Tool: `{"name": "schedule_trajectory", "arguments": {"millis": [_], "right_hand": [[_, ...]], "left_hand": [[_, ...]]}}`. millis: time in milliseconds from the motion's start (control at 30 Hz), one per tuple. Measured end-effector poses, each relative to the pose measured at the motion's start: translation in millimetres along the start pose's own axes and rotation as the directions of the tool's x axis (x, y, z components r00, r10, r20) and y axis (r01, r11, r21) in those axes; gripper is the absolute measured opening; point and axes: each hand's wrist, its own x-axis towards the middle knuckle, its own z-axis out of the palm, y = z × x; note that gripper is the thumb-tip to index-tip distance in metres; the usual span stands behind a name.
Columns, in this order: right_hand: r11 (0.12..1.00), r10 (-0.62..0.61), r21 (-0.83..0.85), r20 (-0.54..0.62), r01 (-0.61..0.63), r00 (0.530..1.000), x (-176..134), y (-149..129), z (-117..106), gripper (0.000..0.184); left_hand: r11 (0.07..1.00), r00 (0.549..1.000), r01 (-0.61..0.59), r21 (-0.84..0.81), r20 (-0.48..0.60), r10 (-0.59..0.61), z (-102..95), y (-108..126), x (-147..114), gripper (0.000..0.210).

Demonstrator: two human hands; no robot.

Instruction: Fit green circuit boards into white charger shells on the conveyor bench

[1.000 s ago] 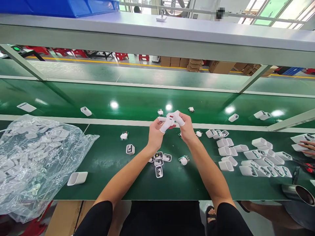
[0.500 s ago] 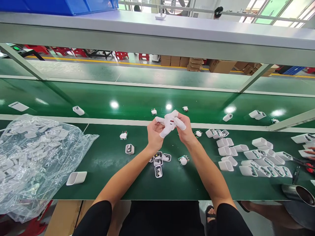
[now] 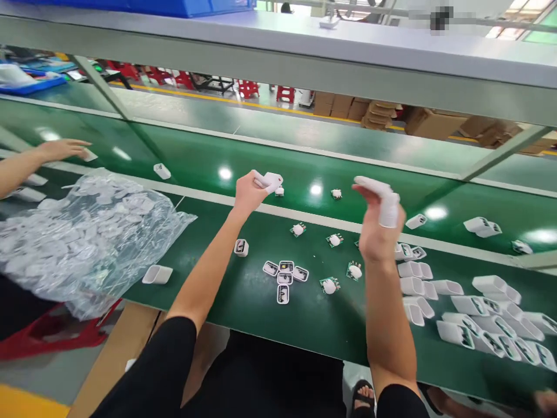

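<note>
My left hand (image 3: 251,194), with white finger cots on its fingertips, pinches a small white plastic charger part (image 3: 274,180) that has a tiny hole near one end. Past that part, a green circuit board with a white pad (image 3: 279,190) partly shows on the belt. My right hand (image 3: 380,217) is raised on the right, blurred, its cotted fingers apart with nothing visible in them. Below and between the hands lie several circuit boards with white pads (image 3: 334,239). Several white charger housings with parts inside (image 3: 285,278) stand in a cross-shaped cluster nearer me.
A clear plastic bag of white pieces (image 3: 108,215) lies at left; another person's hand (image 3: 65,150) reaches beyond it. Many white housings (image 3: 491,319) crowd the right. A metal shelf beam (image 3: 278,75) crosses overhead, with a blue bin (image 3: 209,7) on top.
My hands have separated: the left keeps the white part and moves left, while the right swings away to the right. The view has turned left, and another person's hand appears there.
</note>
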Motion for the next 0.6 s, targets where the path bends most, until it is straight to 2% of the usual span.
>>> {"name": "schedule_trajectory", "arguments": {"millis": [33,67,133,333,433,500,600], "right_hand": [[0.998,-0.059,0.001,-0.033,0.059,0.998,3,-5,-4,0.048],[0.994,-0.11,-0.003,-0.054,0.11,0.993,6,-9,-7,0.049],[0.984,-0.177,-0.016,-0.062,0.176,0.982,9,-18,-10,0.048],[0.971,-0.219,-0.111,-0.071,0.21,0.973,9,-34,-12,0.044],[0.978,-0.204,-0.058,-0.086,0.2,0.975,10,-33,-14,0.044],[0.981,-0.194,-0.018,-0.102,0.193,0.976,12,-33,-15,0.042],[0.985,-0.173,-0.006,-0.153,0.174,0.973,14,-35,-16,0.038]], "left_hand": [[0.965,0.999,0.01,0.264,0.049,-0.023,-7.7,-10,13,0.05],[0.887,0.993,0.003,0.461,0.1,-0.056,-13.7,-19,25,0.046],[0.762,0.979,-0.026,0.648,0.169,-0.111,-20.5,-33,42,0.046],[0.663,0.933,-0.152,0.733,0.327,-0.147,-23.2,-46,58,0.047],[0.637,0.902,-0.202,0.744,0.394,-0.174,-27.5,-47,62,0.041],[0.619,0.895,-0.205,0.758,0.401,-0.195,-30.8,-45,65,0.036],[0.594,0.917,-0.193,0.781,0.359,-0.174,-27.7,-40,64,0.037]]}}
